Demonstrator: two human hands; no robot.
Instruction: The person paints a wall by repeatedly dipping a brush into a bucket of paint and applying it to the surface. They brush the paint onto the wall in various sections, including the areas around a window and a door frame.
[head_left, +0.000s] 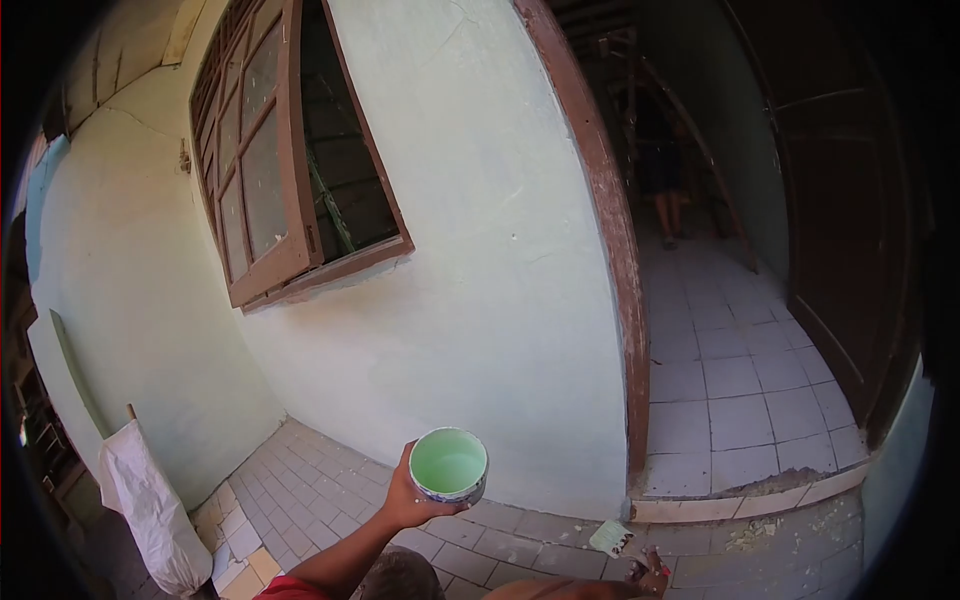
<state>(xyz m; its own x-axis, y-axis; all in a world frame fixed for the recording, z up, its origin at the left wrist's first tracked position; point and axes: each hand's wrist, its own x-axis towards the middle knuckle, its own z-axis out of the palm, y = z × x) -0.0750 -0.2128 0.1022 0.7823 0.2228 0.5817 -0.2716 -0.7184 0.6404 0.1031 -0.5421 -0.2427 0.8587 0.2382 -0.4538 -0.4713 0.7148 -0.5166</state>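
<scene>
My left hand [405, 496] is wrapped around a small tub [449, 488] with pale green paint [448, 462] inside. The tub stays roughly upright in front of the wall, above the tiled floor. At the lower edge, my right hand [651, 578] is closed around a paintbrush [611, 538]. Its wide head is coated in pale green and points up and left, and a bit of red shows at the handle. The brush is apart from the wall. My right fingers are small and partly hidden.
A pale green wall [480, 230] carries an open brown window [262, 150]. To the right, a brown door frame [600, 180] borders a tiled step [745, 505]. Indoors stand a person [665, 190] and a ladder [700, 150]. A white sack [155, 505] covers something at left.
</scene>
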